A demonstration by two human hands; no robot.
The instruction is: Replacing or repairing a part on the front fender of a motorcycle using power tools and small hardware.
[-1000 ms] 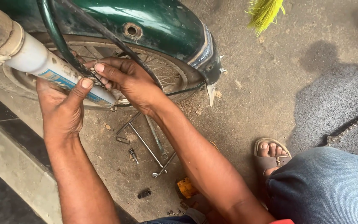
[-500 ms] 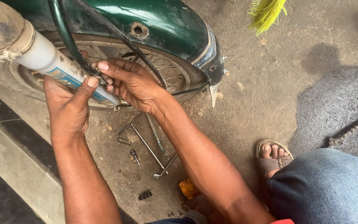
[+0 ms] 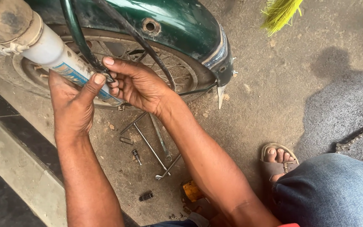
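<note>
Left hand (image 3: 74, 105) wraps the silver fork tube (image 3: 53, 56) beside the spoked wheel (image 3: 106, 63); right hand (image 3: 135, 84) pinches a small dark fitting (image 3: 108, 78) against it. Risk: fitting slips, drops among loose bolts (image 3: 136, 154) on gritty concrete floor (image 3: 274, 96).

A silver fork tube (image 3: 59, 63) of a green-fendered motorcycle wheel (image 3: 181, 75) is gripped by the left hand (image 3: 74, 107); a small part beside it is pinched by the right hand (image 3: 137, 84). Wrenches (image 3: 156, 145) are seen on the dirty concrete floor (image 3: 274, 101) below.
</note>
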